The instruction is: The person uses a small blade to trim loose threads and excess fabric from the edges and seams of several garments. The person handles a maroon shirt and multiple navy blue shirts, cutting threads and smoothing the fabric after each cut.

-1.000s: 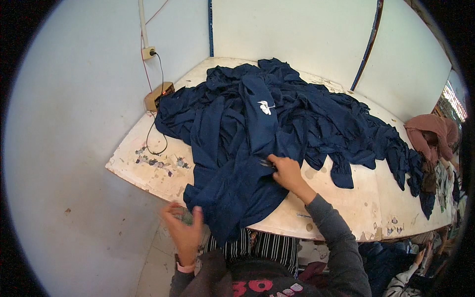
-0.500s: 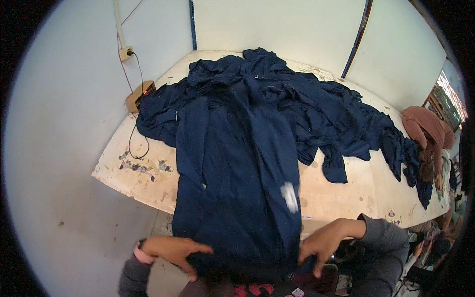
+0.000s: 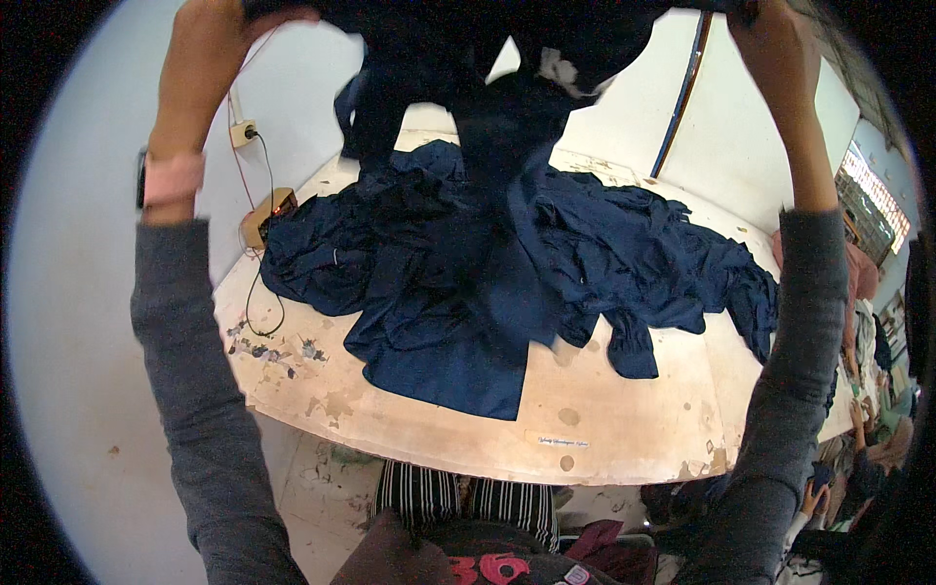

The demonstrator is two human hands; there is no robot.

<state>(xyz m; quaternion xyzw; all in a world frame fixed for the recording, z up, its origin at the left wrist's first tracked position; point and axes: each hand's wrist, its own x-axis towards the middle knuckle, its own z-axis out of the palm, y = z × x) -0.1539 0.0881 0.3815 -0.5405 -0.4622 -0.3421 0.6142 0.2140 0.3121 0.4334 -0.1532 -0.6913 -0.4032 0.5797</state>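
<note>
Pale, stained tabletop [image 3: 663, 409] stretched out before white wall panels [image 3: 624, 127], and from my remote seat I took that tabletop as my landmark. High above it, the bare left hand [image 3: 210, 29] was closed on one side of a dark navy cloth garment [image 3: 419, 73]; the bare right hand [image 3: 777, 44] gripped the other side, though the upper rim of my view cut off some fingers. Between them the garment hung over the tabletop's middle, with a blurred white patch [image 3: 561, 68] on it; I couldn't tell whether its lower end touched the cloth below. On the tabletop I saw a crumpled heap of navy fabric [image 3: 634, 253], one flap spread toward the near edge. By the tabletop's left side, near the wall, stood a small brown box [image 3: 258, 226]. Past its right end, a person in a brownish-pink top [image 3: 863, 278] was partly visible.
</note>
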